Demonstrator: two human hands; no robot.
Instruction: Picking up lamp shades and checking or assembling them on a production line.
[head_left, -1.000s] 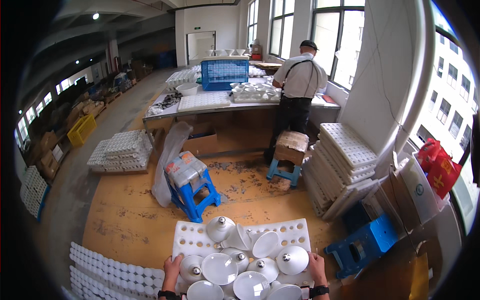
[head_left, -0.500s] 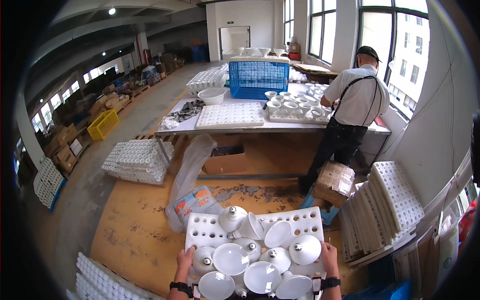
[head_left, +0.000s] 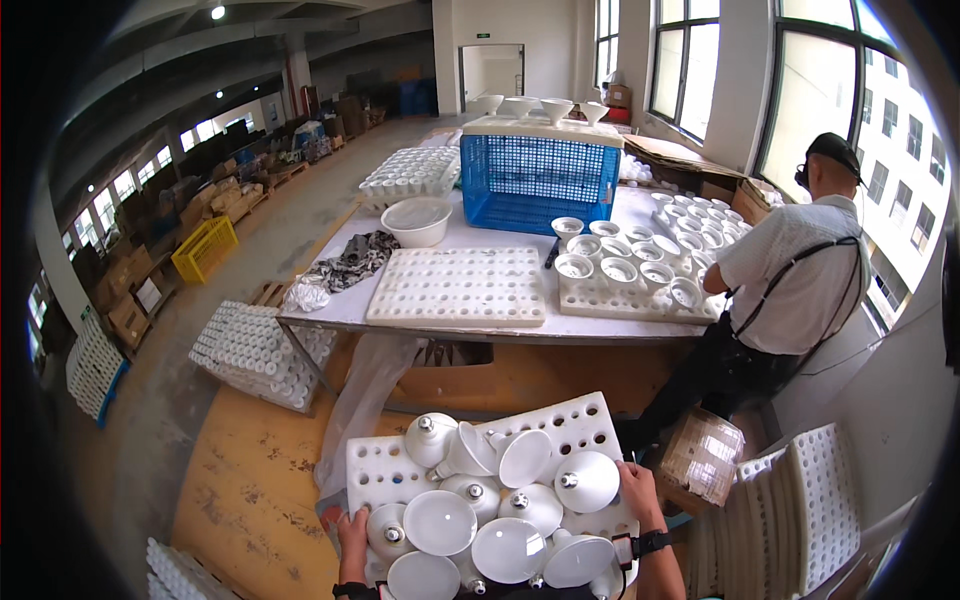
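1. A rectangular white foam tray with rows of round holes [head_left: 375, 462] was in the near middle of the scene, between the person's hands and short of the table.
2. Glossy white cone-shaped lamp bulbs with silvery metal screw caps [head_left: 440, 522] lay crowded on it, some showing their broad round faces, others their caps. Holes showed bare along its far side.
3. The left hand [head_left: 352, 540] was closed on the tray's left edge, gripping it; a black band partly showed at that wrist.
4. The right hand [head_left: 640, 495] gripped the tray's right edge, with a black band [head_left: 652, 541] around the wrist.
5. Beyond stood a long white-topped table [head_left: 465, 238]. On its near side lay another white foam tray with holes [head_left: 457, 285], with a round white plastic bowl [head_left: 418, 238] and a rumpled grey patterned cloth [head_left: 355, 260] to its left.
6. Farther back stood a blue plastic mesh crate [head_left: 540, 180]; to its right were many white cup-shaped pieces [head_left: 615, 270].
7. At the table's right, a co-worker in a pale shirt [head_left: 800, 270] leaned toward those pieces.
8. Near right, a taped brown cardboard box [head_left: 703, 455] sat beside stacked white foam trays [head_left: 820, 510].
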